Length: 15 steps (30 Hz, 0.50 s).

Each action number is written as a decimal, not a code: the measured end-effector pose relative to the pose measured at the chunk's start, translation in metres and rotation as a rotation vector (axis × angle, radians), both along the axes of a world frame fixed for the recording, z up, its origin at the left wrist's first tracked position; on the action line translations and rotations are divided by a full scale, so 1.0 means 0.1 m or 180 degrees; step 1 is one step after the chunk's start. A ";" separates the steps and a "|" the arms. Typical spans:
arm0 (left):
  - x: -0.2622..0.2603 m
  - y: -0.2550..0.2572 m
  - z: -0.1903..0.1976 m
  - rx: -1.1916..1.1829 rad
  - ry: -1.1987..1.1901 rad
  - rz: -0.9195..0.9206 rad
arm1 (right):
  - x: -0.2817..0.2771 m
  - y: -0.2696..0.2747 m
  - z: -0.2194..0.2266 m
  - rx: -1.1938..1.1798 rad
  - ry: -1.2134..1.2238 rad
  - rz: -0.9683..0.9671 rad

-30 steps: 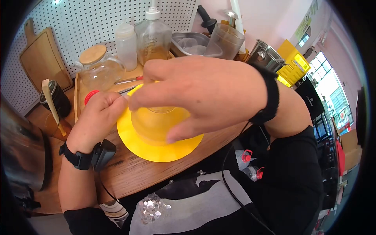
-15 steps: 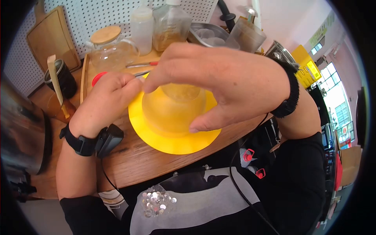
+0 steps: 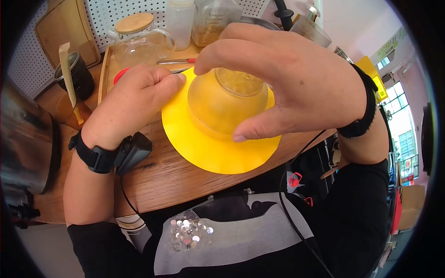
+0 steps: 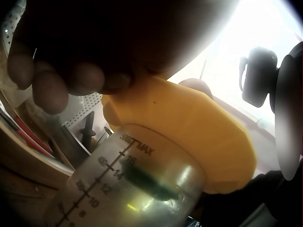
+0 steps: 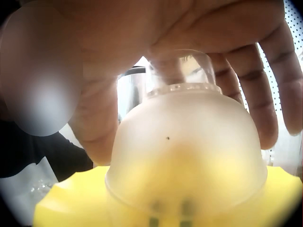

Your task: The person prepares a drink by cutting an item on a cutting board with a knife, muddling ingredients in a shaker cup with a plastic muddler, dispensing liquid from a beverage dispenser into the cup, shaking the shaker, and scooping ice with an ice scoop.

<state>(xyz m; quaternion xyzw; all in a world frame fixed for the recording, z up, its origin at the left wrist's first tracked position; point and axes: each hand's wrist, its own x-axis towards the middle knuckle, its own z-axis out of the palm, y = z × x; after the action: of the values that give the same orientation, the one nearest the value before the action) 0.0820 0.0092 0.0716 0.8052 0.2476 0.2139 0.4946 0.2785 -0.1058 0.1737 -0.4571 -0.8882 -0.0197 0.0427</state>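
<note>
A yellow disc with a wavy edge (image 3: 218,157) lies under an upturned frosted dome (image 3: 227,109). My left hand (image 3: 132,99) pinches the disc's left edge, thumb on top. Over the dome's far and right sides arches my right hand (image 3: 296,76), thumb and fingers spread; whether it touches the dome, I cannot tell. The right wrist view shows this palm (image 5: 165,38) behind the frosted dome (image 5: 189,142), which has a narrower clear part on top. From the left wrist, a clear measuring cup with black markings (image 4: 137,175) appears below the yellow disc (image 4: 189,113).
A wood-lidded glass teapot (image 3: 139,46), a frosted bottle (image 3: 180,23) and a red-handled tool (image 3: 178,61) are at the back. Left are a black cup (image 3: 81,78) and a large metal vessel (image 3: 28,134). A cable crosses the table's front edge.
The head view has shifted, so the disc and dome appear farther right. My right hand has opened wider and uncovers more of the dome. My left hand keeps its hold on the disc's edge.
</note>
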 end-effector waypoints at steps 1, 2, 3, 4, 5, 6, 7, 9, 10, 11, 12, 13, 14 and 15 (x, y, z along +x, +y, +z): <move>0.00 0.01 -0.01 -0.0010 -0.0005 0.0007 | -0.01 0.01 0.01 -0.0192 0.0015 -0.0003; 0.00 0.02 -0.01 0.0011 0.0040 0.0019 | -0.02 0.02 0.01 -0.0384 0.0030 -0.0006; -0.01 0.03 -0.02 0.0031 0.0086 0.0031 | 0.00 0.04 0.01 -0.0395 0.0026 0.0002; 0.00 0.04 -0.04 0.0018 0.0084 0.0037 | 0.03 0.05 0.02 -0.0366 0.0205 0.0308; 0.00 0.05 -0.07 0.0056 -0.0044 0.0009 | 0.07 0.06 0.02 -0.0338 0.0388 0.0610; 0.00 0.06 -0.09 0.0096 -0.0174 -0.0018 | 0.15 0.11 0.04 -0.0350 0.0389 0.0611; 0.00 0.04 -0.08 0.0085 -0.0174 -0.0018 | 0.25 0.17 0.05 -0.0278 0.0170 0.0818; -0.01 0.01 -0.02 0.0417 -0.0042 0.0065 | 0.25 0.18 0.04 -0.0218 -0.0040 0.1016; 0.00 0.01 -0.03 0.0408 -0.0040 0.0058 | 0.17 0.13 0.02 -0.0353 0.0068 0.0961; 0.00 0.01 -0.05 0.0197 -0.0114 0.0043 | 0.11 0.10 0.01 -0.0486 0.0175 0.0906; 0.00 0.02 -0.06 -0.0014 -0.0191 0.0032 | 0.10 0.09 0.00 -0.0494 0.0175 0.0903; 0.01 0.03 -0.06 -0.0021 -0.0190 0.0034 | 0.09 0.08 -0.01 -0.0358 0.0152 0.0796; 0.00 0.05 -0.06 0.0067 -0.0092 0.0010 | 0.07 0.08 -0.01 -0.0220 0.0127 0.0698; -0.01 0.06 -0.06 0.0153 0.0004 -0.0004 | 0.05 0.06 -0.05 -0.0227 0.0125 0.0718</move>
<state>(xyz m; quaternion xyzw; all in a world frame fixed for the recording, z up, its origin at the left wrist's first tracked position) 0.0811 0.0151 0.0659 0.8171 0.2421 0.2189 0.4751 0.2831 -0.1001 0.1683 -0.3558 -0.9331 0.0258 0.0458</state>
